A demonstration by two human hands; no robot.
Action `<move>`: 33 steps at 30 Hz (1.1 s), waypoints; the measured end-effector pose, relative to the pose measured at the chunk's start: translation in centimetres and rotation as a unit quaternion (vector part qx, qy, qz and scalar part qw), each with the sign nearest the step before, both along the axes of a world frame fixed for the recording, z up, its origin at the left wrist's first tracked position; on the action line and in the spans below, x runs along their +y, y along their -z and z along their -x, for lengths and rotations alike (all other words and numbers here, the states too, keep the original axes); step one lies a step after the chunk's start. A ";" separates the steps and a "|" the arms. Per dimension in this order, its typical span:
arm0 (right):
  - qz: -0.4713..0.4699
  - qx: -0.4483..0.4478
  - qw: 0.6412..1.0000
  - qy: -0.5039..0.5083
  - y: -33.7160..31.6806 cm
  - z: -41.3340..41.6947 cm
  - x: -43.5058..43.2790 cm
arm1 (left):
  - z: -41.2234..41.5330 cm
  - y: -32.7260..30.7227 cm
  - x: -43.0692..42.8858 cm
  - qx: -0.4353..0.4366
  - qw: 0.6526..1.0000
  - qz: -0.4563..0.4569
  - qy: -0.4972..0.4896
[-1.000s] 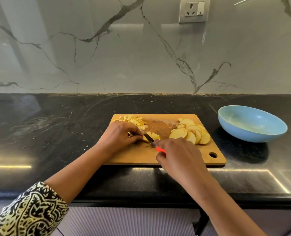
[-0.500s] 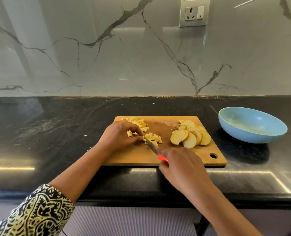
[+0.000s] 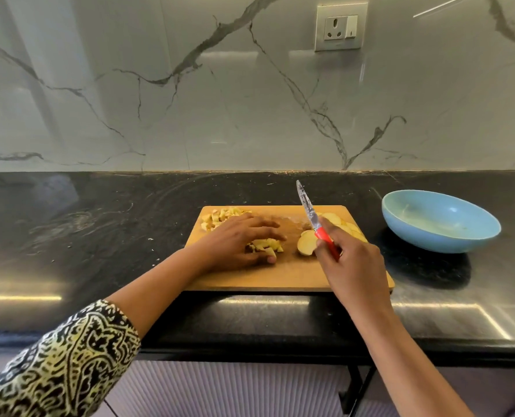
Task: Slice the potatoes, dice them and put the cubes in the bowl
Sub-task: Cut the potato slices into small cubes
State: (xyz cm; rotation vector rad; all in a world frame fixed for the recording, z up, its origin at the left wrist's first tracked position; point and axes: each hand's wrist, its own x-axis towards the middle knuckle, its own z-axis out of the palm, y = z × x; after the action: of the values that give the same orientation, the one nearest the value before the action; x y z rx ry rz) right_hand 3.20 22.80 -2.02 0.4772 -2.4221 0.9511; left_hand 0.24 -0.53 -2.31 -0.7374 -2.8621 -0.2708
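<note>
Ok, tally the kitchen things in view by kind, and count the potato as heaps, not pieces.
cutting board: 1
knife: 1
bowl: 1
heaps of potato cubes: 2
heap of potato slices: 1
total: 6

Pale yellow potato cubes (image 3: pixel 266 245) and slices (image 3: pixel 306 244) lie on a honey-brown cutting board (image 3: pixel 280 276). The knife (image 3: pixel 312 215) has a red handle and a silvery blade. The bowl (image 3: pixel 439 236) is light blue, the countertop (image 3: pixel 99 230) glossy black with grey swirls, the wall (image 3: pixel 159 100) white with dark veins, the sleeve (image 3: pixel 63 365) black-and-cream paisley
</note>
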 end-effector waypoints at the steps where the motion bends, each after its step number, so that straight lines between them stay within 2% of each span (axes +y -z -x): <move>1: 0.005 0.000 1.000 0.003 0.0 0.0 0.1 | 0.5 -0.1 0.2 -0.003 1.000 -0.002 0.012; 5: -0.003 -0.023 1.000 -0.008 0.2 0.3 0.1 | 2.1 -0.8 0.0 0.053 0.998 0.028 0.012; 8: -0.005 -0.035 0.999 -0.016 0.2 0.5 0.2 | 2.9 -1.0 -1.5 0.095 0.995 0.013 -0.021; 13: -0.002 -0.042 0.999 -0.018 0.3 0.8 0.2 | 3.0 -0.9 -4.0 0.128 0.987 -0.085 -0.055; 18: 0.005 -0.041 0.999 -0.011 0.2 1.0 0.4 | 2.1 -1.0 -5.2 0.076 0.972 -0.197 -0.100; 21: 0.012 -0.041 0.999 -0.008 0.3 1.1 0.6 | 2.1 -1.0 -5.0 0.083 0.964 -0.228 -0.109; 24: 0.026 -0.045 0.999 -0.005 0.4 1.4 0.8 | 1.8 -1.1 -3.9 0.115 0.973 -0.186 -0.078; 27: 0.040 -0.050 0.998 0.001 0.7 1.8 1.0 | 0.9 -0.8 -1.1 0.106 0.987 -0.105 0.058; 29: 0.042 -0.050 0.998 0.001 0.8 1.8 1.0 | 0.7 -0.4 0.8 0.098 0.986 -0.012 0.135; 33: 0.041 -0.046 0.998 -0.001 0.8 1.8 1.0 | 1.6 -0.5 0.4 0.147 0.978 0.067 0.135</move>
State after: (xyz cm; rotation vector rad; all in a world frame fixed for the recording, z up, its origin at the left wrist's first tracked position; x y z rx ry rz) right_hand 1.42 23.82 -2.83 0.4159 -2.4532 1.0919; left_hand -1.37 -0.12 -1.82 -1.0940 -2.5165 0.0001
